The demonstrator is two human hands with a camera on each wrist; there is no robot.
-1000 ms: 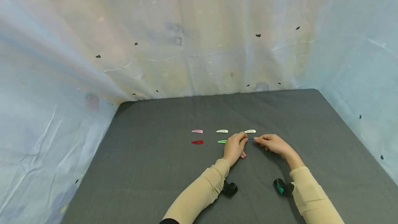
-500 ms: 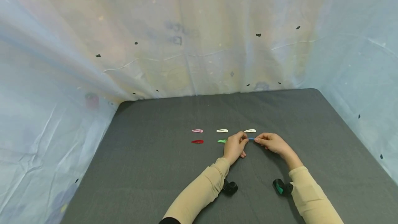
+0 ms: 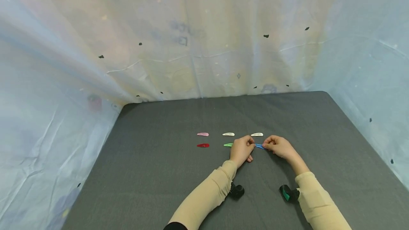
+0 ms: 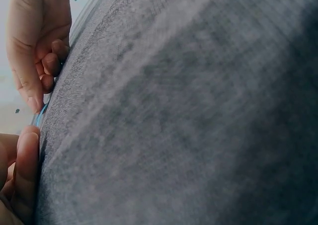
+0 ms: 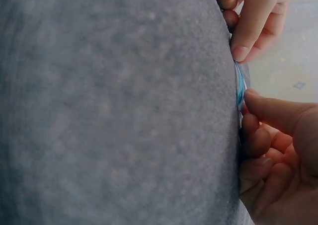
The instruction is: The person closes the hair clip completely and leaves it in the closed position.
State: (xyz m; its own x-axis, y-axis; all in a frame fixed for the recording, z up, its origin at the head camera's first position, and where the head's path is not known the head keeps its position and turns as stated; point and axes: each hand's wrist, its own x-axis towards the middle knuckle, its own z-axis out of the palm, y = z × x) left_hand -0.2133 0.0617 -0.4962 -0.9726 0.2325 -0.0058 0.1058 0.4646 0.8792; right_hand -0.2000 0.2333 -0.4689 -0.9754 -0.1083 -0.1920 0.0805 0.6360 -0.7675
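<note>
A blue snap hair clip [image 3: 259, 146] spans the small gap between the two hands, low over the grey cloth. My left hand [image 3: 241, 150] pinches its left end between thumb and finger. At the clip's other end, my right hand [image 3: 281, 147] pinches with thumb and fingertip. The right wrist view shows the blue clip [image 5: 240, 83] side-on between both thumbs, its ends covered by fingers. A green hair clip [image 3: 228, 145] lies just left of the left hand, partly hidden by it. Behind the hands rests a white hair clip [image 3: 257, 134].
A pink hair clip [image 3: 202, 134] and another white clip [image 3: 228, 134] lie in the back row. In front of the pink one is a red hair clip [image 3: 203, 145]. The grey-covered table [image 3: 153, 173] ends at a hanging pale curtain [image 3: 217, 45].
More of the blue clip shows now, with its strips spread apart where a thin line showed before. The right hand has shifted very slightly; the left hand stays nearly still.
</note>
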